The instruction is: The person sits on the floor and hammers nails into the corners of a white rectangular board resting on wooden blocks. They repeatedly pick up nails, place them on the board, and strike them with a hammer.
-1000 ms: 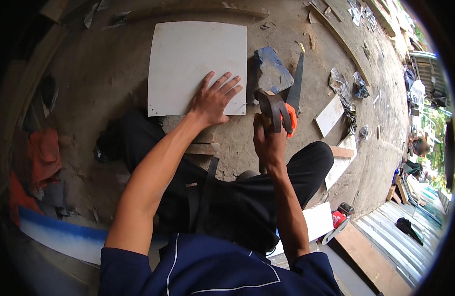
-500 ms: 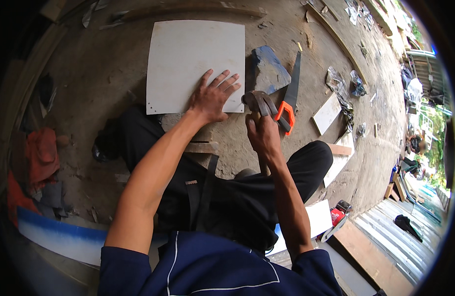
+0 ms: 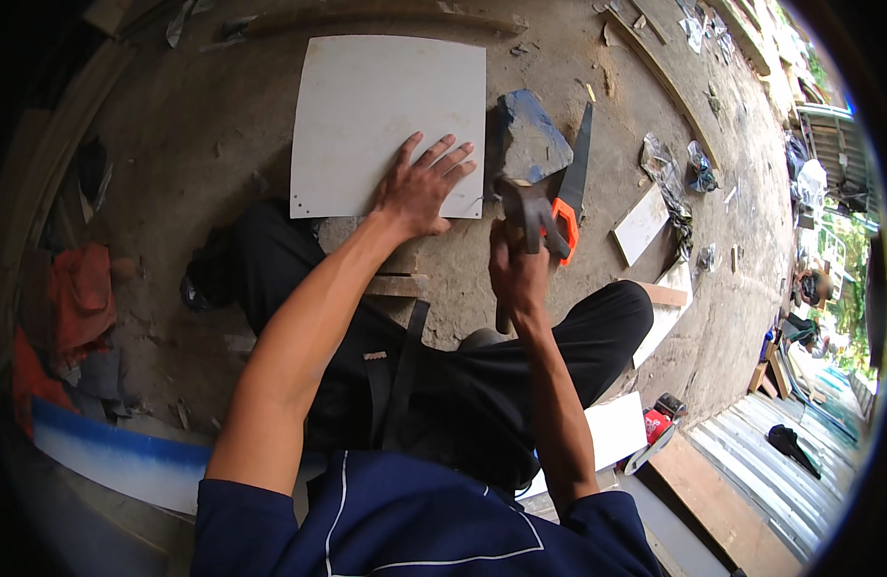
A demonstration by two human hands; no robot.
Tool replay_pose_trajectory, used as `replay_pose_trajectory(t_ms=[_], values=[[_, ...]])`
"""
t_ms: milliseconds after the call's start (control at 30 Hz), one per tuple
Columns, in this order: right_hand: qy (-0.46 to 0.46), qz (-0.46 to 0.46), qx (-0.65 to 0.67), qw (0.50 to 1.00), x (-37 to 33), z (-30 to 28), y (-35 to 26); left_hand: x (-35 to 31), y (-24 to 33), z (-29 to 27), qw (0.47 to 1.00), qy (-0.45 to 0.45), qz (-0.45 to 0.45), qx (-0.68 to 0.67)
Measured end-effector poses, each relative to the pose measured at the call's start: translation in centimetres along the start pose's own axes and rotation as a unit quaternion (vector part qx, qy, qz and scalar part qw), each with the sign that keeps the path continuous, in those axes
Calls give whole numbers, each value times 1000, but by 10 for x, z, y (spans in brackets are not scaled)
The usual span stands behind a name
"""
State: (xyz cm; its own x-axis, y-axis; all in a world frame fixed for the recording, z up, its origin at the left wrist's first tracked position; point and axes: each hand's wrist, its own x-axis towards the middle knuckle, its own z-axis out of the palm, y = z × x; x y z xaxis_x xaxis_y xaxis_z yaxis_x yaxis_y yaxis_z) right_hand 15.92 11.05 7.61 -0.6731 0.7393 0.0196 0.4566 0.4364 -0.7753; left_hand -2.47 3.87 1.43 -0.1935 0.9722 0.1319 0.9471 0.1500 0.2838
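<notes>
white panel (image 3: 390,106) — lying flat under the left grip (image 3: 416,192), which is spread and unclenched on its near right part. claw hammer (image 3: 532,207) — handle grasped in the right grip (image 3: 520,277), blurred head just right of the panel's near right corner. orange-handled handsaw (image 3: 574,181), right of the hammer. blue-grey block (image 3: 535,139), between panel and saw. crumpled clear plastic (image 3: 701,169), farther right; contents too small to tell.

Daylight's mostly let in from the right, so the ribbed silvery metal sheeting (image 3: 751,466) is kinda glared out. The left is sunk in murk, the thin white square board (image 3: 386,106) gets bowed by the fisheye, and the dark metal claw hammer (image 3: 532,213) is slightly blurred.
</notes>
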Motion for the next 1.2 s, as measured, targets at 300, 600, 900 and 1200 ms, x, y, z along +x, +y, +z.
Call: replay_pose_trajectory(t_ms=[300, 600, 900, 1200], values=[[-8, 21, 11, 1000, 3, -11, -23, -1, -1, -1, 1000, 3, -3, 11], [-54, 95, -33, 993, 8, -10, -15, 1, -2, 1, 1000, 7, 1, 2], [-73, 145, -31, 986, 9, -4, -11, -1, -3, 4, 1000, 25, -1, -9], [-78, 119, -18, 990, 4, 3, -1, -1, -2, 4, 999, 24, -5, -30]])
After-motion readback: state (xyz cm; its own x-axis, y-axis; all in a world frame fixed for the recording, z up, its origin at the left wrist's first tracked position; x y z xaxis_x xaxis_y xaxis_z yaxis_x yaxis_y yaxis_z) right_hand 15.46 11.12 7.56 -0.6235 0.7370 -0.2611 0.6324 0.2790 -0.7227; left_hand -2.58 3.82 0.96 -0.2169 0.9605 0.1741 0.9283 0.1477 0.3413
